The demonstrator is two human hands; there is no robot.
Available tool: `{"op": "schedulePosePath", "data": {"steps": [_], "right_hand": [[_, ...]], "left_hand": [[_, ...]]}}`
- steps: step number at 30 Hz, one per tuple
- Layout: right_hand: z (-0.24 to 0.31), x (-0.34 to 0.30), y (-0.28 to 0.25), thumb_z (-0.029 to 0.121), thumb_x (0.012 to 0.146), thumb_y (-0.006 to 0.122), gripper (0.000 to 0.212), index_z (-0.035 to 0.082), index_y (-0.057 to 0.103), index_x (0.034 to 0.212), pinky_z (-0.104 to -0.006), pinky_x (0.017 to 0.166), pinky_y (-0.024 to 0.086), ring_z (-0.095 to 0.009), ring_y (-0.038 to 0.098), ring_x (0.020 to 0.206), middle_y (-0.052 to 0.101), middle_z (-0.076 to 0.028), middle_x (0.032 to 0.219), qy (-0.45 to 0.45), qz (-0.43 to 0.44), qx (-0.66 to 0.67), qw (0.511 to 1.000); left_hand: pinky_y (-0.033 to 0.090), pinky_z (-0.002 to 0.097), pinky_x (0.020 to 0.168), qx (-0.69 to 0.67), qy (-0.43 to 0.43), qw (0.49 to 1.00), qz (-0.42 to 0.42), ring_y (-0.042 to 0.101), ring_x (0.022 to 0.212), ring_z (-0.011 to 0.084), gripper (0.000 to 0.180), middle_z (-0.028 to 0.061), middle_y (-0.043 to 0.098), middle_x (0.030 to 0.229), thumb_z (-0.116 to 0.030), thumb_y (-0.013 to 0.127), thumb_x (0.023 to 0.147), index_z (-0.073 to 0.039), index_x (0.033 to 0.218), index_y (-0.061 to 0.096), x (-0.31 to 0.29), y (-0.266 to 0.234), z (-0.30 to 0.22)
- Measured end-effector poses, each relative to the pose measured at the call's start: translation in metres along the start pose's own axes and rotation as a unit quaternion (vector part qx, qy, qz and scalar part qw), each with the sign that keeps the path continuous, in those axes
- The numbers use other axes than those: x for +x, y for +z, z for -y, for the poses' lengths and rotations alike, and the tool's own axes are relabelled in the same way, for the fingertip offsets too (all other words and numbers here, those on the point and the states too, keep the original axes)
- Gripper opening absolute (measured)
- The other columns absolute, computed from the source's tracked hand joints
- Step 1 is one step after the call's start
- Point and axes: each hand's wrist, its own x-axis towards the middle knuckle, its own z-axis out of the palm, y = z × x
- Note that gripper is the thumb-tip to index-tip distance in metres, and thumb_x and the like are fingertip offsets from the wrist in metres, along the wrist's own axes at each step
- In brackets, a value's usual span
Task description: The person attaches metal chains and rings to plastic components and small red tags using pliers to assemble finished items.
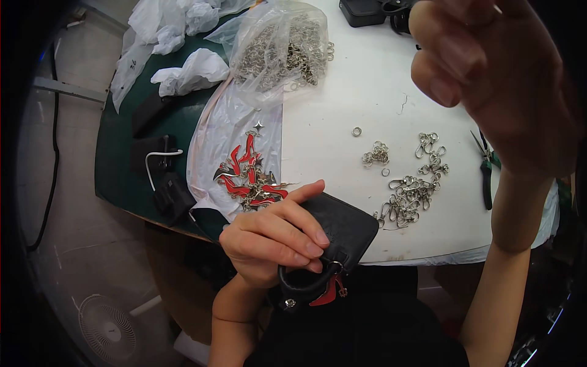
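My left hand (272,241) is closed on a small black leather bag (351,229) at the table's near edge, fingers over its side. The bag's short handle (302,282) is turned toward me. A red high-heel shoe charm (327,293) hangs by a metal ring at the handle. My right hand (489,67) is raised close to the camera at upper right, its fingers curled inward. Whatever it may hold is cut off by the frame's top edge. Left of the bag lies a pile of red shoe charms (249,174) with metal chains and stars.
Swivel clasps (411,197) and split rings (376,154) lie loose on the white table (342,98). Green-handled pliers (487,177) rest at right. A clear bag of metal rings (278,49) stands at the back, near crumpled white plastic (192,72). Black items (160,150) sit at left.
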Motion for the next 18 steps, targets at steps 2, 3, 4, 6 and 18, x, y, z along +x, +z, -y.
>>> {"op": "schedulePosePath", "data": {"steps": [2, 3, 4, 6, 18], "right_hand": [[-0.005, -0.006, 0.001, 0.020, 0.098, 0.056, 0.023, 0.001, 0.064, 0.108, -0.0289, 0.076, 0.044, -0.012, 0.055, 0.083, 0.065, -0.008, 0.099, 0.024, 0.006, 0.005, 1.000], [-0.012, -0.013, 0.000, 0.020, 0.099, 0.055, 0.023, 0.001, 0.064, 0.108, -0.0285, 0.075, 0.044, -0.011, 0.055, 0.082, 0.065, -0.008, 0.098, 0.054, 0.007, 0.003, 0.998], [-0.019, -0.021, 0.001, 0.021, 0.099, 0.055, 0.024, 0.001, 0.064, 0.108, -0.0281, 0.074, 0.044, -0.011, 0.055, 0.081, 0.065, -0.008, 0.098, 0.103, 0.013, -0.003, 0.995], [-0.039, -0.049, 0.000, 0.018, 0.093, 0.066, 0.018, 0.002, 0.070, 0.100, -0.0232, 0.069, 0.046, -0.008, 0.057, 0.074, 0.068, -0.002, 0.086, 0.262, 0.000, -0.049, 0.964], [-0.083, -0.117, 0.035, 0.011, 0.081, 0.076, 0.011, 0.005, 0.069, 0.088, -0.0314, 0.063, 0.049, -0.017, 0.064, 0.070, 0.066, -0.006, 0.077, 0.068, 0.038, -0.412, 0.908]], "left_hand": [[0.040, 0.0645, 0.105, 0.002, 0.003, 1.000, -0.017, 0.070, 0.078, 0.0276, 0.016, 0.0096, 0.071, 0.083, 0.000, 0.084, 0.071, -0.003, 0.075, 0.069, -0.002, -0.006, -0.015], [0.041, 0.0646, 0.103, 0.013, -0.001, 1.000, 0.002, 0.070, 0.076, 0.0276, 0.017, 0.0103, 0.071, 0.080, -0.001, 0.085, 0.070, -0.003, 0.073, 0.068, -0.005, -0.019, -0.026], [0.043, 0.0640, 0.101, 0.032, 0.009, 0.999, -0.010, 0.070, 0.074, 0.0267, 0.018, 0.0102, 0.070, 0.078, -0.002, 0.086, 0.069, -0.003, 0.072, 0.068, -0.010, -0.026, -0.040], [0.047, 0.0611, 0.098, 0.068, -0.039, 0.997, 0.025, 0.070, 0.071, 0.0258, 0.021, 0.0104, 0.071, 0.077, -0.003, 0.089, 0.065, -0.004, 0.072, 0.069, -0.023, -0.058, -0.069], [0.052, 0.0359, 0.089, 0.535, -0.511, 0.673, 0.006, 0.071, 0.091, 0.0257, 0.037, 0.0144, 0.074, 0.094, 0.003, 0.076, 0.056, 0.001, 0.092, 0.075, -0.107, -0.123, -0.196]]}}
